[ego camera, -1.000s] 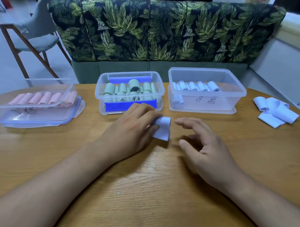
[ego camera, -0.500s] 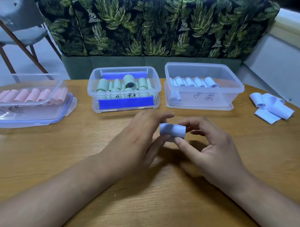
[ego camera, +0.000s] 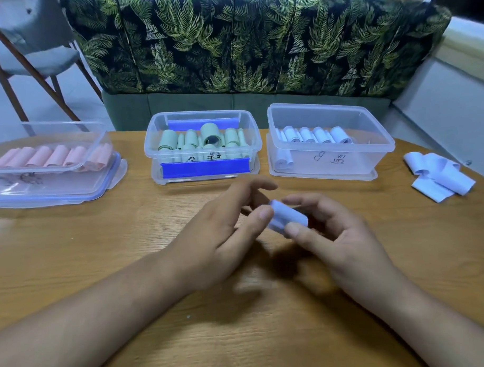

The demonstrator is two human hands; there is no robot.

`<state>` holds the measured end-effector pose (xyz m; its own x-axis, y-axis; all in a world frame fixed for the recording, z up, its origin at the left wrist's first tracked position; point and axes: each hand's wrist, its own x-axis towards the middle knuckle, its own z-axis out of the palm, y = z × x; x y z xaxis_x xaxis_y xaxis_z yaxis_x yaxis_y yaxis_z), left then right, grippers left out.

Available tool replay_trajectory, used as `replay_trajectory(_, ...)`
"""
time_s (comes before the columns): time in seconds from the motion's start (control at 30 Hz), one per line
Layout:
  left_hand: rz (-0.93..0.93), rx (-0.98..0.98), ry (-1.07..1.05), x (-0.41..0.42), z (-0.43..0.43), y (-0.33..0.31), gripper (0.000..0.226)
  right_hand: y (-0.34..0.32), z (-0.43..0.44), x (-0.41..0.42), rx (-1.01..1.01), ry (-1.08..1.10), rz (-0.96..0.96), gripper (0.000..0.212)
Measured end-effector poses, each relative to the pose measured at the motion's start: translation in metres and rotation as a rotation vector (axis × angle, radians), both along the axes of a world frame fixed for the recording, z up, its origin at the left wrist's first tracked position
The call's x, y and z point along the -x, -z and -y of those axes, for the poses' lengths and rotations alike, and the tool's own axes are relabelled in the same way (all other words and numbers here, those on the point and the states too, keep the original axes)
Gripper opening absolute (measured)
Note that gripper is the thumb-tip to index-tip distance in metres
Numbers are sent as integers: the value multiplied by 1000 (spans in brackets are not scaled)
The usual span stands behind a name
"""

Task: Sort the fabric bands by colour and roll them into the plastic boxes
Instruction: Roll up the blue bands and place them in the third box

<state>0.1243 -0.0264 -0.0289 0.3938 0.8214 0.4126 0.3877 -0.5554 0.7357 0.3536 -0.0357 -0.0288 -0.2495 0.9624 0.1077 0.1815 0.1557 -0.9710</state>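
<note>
Head view: behind and well left of the green box (ego camera: 151, 141) stands a grey chair (ego camera: 39, 52). Nearer, still well left of the green box, the pink box (ego camera: 43, 176) sits on the counter (ego camera: 123, 261) and holds a row of pink rolls (ego camera: 44, 156). The green box itself is clear plastic with blue clips. It is packed with green rolls (ego camera: 193, 139), and a leaf-print sofa (ego camera: 254, 43) runs right behind it. Just in front of the green box and a little to its right, the left hand (ego camera: 220, 232) presses its thumb tip to the left end of a pale blue roll (ego camera: 287, 218), with its fingers curved behind. The right hand (ego camera: 340, 241) grasps the same roll from the other side, thumb below and forefinger over the top, so both hands hold it above the counter. Just right of the green box stands the blue box (ego camera: 346, 162), clear, with writing on its front wall. Its pale blue rolls (ego camera: 314, 133) line the back, with one more in the front left corner. Well right of the green box, a small heap of loose pale blue bands (ego camera: 438, 176) lies on the counter.
</note>
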Motion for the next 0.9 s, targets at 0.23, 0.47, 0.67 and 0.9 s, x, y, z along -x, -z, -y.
replay_trajectory(0.23, -32, -26, 126, -1, 5, -2, 73, -7, 4, 6, 528, -243, -601, 42)
replay_trajectory(0.47, -80, -291, 70, -9, 4, -4, 65, -2, 9, 12, 625, -368, -668, 46)
replay_trajectory(0.67, -249, -430, -34, -6, 0, 0, 57, -2, 9, 18, 492, -130, -563, 30)
replay_trajectory(0.9, -423, -521, -108, -8, -5, 5, 59, -6, 11, 17, 189, 42, -273, 20)
